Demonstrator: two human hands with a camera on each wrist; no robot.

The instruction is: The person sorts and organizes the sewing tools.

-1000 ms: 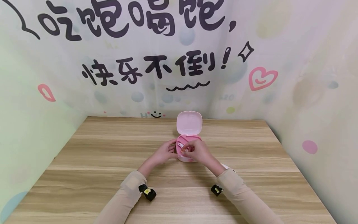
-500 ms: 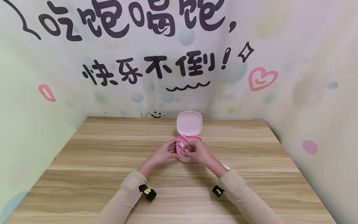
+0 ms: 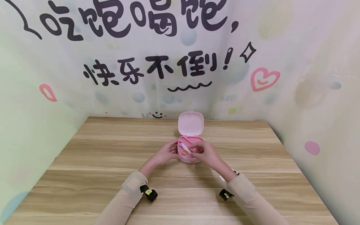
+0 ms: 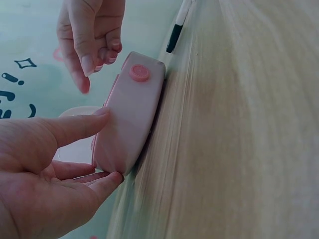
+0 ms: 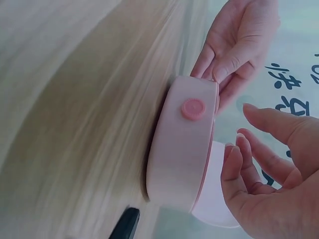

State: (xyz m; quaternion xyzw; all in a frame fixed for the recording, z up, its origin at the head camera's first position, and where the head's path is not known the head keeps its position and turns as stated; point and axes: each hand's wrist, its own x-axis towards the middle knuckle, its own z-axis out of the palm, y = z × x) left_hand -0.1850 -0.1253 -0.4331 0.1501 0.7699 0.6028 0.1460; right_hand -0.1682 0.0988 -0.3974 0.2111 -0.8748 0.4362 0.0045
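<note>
A small pink case (image 3: 190,159) stands on the table with its pale pink lid (image 3: 190,123) raised at the back. Inside it lie a slim white piece (image 3: 184,147) and a small orange round piece (image 3: 184,152). My left hand (image 3: 163,153) holds the case's left side, thumb at the front edge and fingertips at the lower corner, as the left wrist view shows. Over the right part of the case hovers my right hand (image 3: 207,153), its fingers loosely bent and holding nothing. A round pink button (image 5: 193,108) marks the front wall.
A pen-like thing with a black end (image 4: 174,39) and white body lies on the table right of the case, mostly hidden by the right wrist in the head view. The wooden table (image 3: 118,137) meets a printed curtain (image 3: 126,100) at the back.
My right hand has let go of the small orange piece and drawn back to the right, so the orange and white pieces show more. The left hand stays in place.
</note>
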